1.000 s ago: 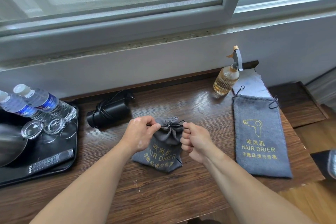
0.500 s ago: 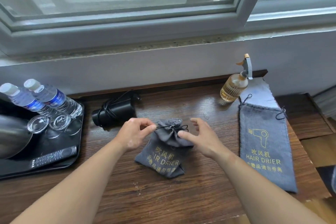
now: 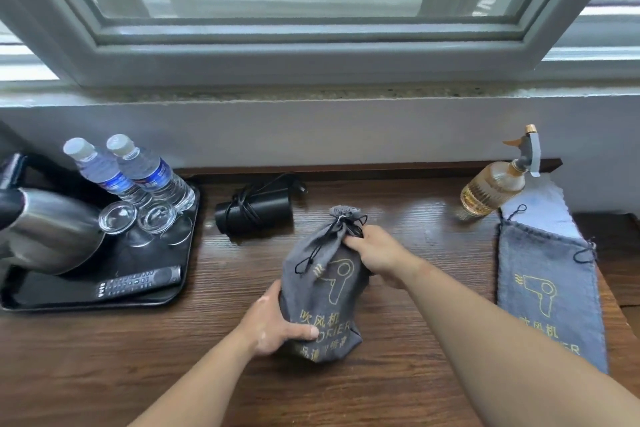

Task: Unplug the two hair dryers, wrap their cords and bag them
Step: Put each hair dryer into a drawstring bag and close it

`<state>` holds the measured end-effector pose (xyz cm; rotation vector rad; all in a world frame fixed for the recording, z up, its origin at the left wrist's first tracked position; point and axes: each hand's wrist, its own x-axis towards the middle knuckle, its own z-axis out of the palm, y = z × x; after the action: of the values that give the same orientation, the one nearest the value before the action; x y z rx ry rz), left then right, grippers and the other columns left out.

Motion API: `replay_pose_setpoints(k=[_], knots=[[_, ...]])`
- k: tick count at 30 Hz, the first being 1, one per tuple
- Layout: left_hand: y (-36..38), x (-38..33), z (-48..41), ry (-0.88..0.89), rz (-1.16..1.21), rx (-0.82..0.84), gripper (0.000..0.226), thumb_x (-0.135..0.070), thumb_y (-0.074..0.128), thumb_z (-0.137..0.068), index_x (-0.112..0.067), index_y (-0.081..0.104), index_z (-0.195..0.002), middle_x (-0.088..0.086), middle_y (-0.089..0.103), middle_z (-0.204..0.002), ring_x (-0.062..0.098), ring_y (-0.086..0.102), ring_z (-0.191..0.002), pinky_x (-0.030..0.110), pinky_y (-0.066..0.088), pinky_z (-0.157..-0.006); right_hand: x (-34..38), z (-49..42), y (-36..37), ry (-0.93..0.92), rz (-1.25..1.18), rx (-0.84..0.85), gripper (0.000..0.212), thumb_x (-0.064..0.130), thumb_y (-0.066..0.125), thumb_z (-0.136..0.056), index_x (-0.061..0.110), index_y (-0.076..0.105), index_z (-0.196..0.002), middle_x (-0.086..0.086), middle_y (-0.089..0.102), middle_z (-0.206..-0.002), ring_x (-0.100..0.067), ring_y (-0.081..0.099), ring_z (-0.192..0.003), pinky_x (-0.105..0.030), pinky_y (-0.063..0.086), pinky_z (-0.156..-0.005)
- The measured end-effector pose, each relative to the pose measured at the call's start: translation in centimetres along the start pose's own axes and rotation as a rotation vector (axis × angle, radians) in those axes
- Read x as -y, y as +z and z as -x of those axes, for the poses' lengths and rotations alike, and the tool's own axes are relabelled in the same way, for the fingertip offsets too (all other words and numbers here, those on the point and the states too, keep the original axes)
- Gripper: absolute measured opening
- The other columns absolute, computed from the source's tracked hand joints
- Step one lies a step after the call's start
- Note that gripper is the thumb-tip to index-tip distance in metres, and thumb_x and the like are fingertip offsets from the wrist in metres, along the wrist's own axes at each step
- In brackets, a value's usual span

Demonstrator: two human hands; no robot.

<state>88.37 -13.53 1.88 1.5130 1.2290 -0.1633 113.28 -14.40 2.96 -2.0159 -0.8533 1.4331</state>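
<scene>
Your left grip (image 3: 273, 326) is curled round the lower end of the filled hair dryer bag (image 3: 322, 291), thumb lying across the printed front, fingers out of sight underneath. Your right grip (image 3: 377, 253) is closed on the upper right side of that bag, just below the neck, fingertips tucked into the fabric. The neck is cinched tight; the black drawstring (image 3: 329, 243) hangs loose down the front. The bag sits between both grips over the middle of the wooden counter (image 3: 381, 385) — can't tell whether its base touches the wood.

Just behind it, left of centre, the second hair dryer (image 3: 254, 210) lies on its side, black, cord wound round the body, not bagged. The empty hair dryer bag (image 3: 547, 291) lies flat at the right edge of the counter, mouth toward the wall, its top overlapping a pale cloth (image 3: 540, 208). An amber spray bottle (image 3: 491, 191) stands just beside that cloth.

Far left — a black tray (image 3: 52, 291) carries a steel kettle (image 3: 48, 229), two water bottles (image 3: 152, 173), two upturned glasses (image 3: 117, 217) and a remote control (image 3: 138, 282).
</scene>
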Motion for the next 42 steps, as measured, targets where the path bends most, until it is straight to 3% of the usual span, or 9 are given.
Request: replay_pose_setpoints(k=[2, 5, 10, 14, 18, 22, 30, 36, 42], knots=[[-1.6, 1.7, 1.0, 0.002, 0.104, -0.014, 0.091, -0.031, 0.099, -0.052, -0.028, 0.050, -0.128, -0.019, 0.067, -0.108, -0.010, 0.065, -0.092, 0.001, 0.045, -0.071, 2.1, -0.4, 2.1, -0.003, 0.018, 0.059, 0.026, 0.035, 0.062, -0.095, 0.011, 0.067, -0.085, -0.014, 0.076, -0.092, -0.025, 0.068, -0.081, -0.033, 0.047, -0.070], [-3.9, 4.7, 2.0, -0.048, 0.188, -0.065, 0.094, -0.038, 0.101, -0.044, -0.027, 0.056, -0.125, -0.013, 0.075, -0.107, -0.006, 0.069, -0.096, 0.013, 0.052, -0.085, 4.9, -1.2, 5.9, -0.042, 0.124, 0.098, 0.027, 0.034, 0.060, -0.098, 0.016, 0.060, -0.078, -0.013, 0.072, -0.094, -0.028, 0.066, -0.088, -0.034, 0.047, -0.072], [-6.3, 7.9, 3.1, -0.120, 0.250, -0.233, 0.083, -0.037, 0.100, -0.047, -0.029, 0.056, -0.117, -0.011, 0.075, -0.102, -0.004, 0.068, -0.091, 0.011, 0.048, -0.076, 9.0, -2.1, 12.0, -0.184, 0.262, 0.070, 0.024, 0.033, 0.058, -0.098, 0.012, 0.070, -0.098, -0.009, 0.073, -0.103, -0.028, 0.065, -0.098, -0.040, 0.053, -0.088], [-7.1, 9.4, 3.2, -0.153, 0.271, -0.364, 0.110, -0.061, 0.095, -0.033, -0.024, 0.053, -0.128, -0.011, 0.073, -0.107, 0.006, 0.068, -0.098, 0.029, 0.052, -0.092, 11.5, -2.1, 13.7, -0.285, 0.381, 0.018, 0.018, 0.030, 0.064, -0.084, 0.020, 0.067, -0.099, -0.001, 0.073, -0.103, -0.024, 0.065, -0.097, -0.034, 0.052, -0.083], [-7.1, 10.0, 3.4, -0.142, 0.250, -0.443, 0.112, -0.051, 0.094, -0.050, -0.024, 0.040, -0.144, -0.006, 0.066, -0.127, 0.014, 0.062, -0.114, 0.032, 0.047, -0.100, 11.7, -3.2, 11.4, -0.436, 0.558, -0.202, 0.043, 0.014, 0.057, -0.077, 0.026, 0.064, -0.118, 0.003, 0.064, -0.125, -0.021, 0.054, -0.120, -0.035, 0.047, -0.099], [-6.5, 9.8, 4.5, -0.063, 0.130, -0.522, 0.128, -0.065, 0.083, -0.058, -0.034, 0.009, -0.158, -0.003, 0.033, -0.158, 0.018, 0.040, -0.141, 0.035, 0.037, -0.114, 10.4, -5.8, 10.5, -0.409, 1.022, -0.109, 0.076, 0.019, 0.063, -0.085, 0.028, 0.030, -0.153, 0.000, 0.029, -0.159, -0.024, 0.020, -0.150, -0.051, 0.034, -0.114], [-3.4, 10.3, 5.5, 0.086, -0.181, -0.486, 0.126, -0.066, 0.079, -0.063, -0.066, -0.018, -0.142, -0.012, -0.013, -0.163, 0.019, 0.026, -0.149, 0.038, 0.038, -0.115, 7.7, -6.9, 10.5, -0.386, 1.112, -0.284, 0.070, 0.043, 0.074, -0.084, 0.019, 0.041, -0.141, -0.007, 0.045, -0.134, -0.030, 0.048, -0.123, -0.046, 0.049, -0.094], [-5.1, 8.7, 3.5, 0.001, -0.259, -0.413, 0.117, -0.072, 0.069, -0.065, -0.068, -0.023, -0.138, -0.004, -0.007, -0.164, 0.024, 0.020, -0.150, 0.038, 0.034, -0.118, 2.2, -1.8, 5.6, -0.242, 1.015, -0.386, 0.069, 0.050, 0.073, -0.081, 0.020, 0.046, -0.136, -0.005, 0.050, -0.127, -0.028, 0.051, -0.118, -0.043, 0.053, -0.092], [-8.0, 7.6, 0.9, 0.030, -0.219, -0.339, 0.113, -0.073, 0.070, -0.066, -0.062, -0.007, -0.147, 0.002, 0.000, -0.165, 0.027, 0.020, -0.151, 0.039, 0.026, -0.122, -2.3, 4.4, 4.0, -0.041, 0.990, -0.509, 0.074, 0.050, 0.079, -0.070, 0.020, 0.048, -0.130, -0.004, 0.053, -0.119, -0.029, 0.053, -0.112, -0.045, 0.051, -0.091]])
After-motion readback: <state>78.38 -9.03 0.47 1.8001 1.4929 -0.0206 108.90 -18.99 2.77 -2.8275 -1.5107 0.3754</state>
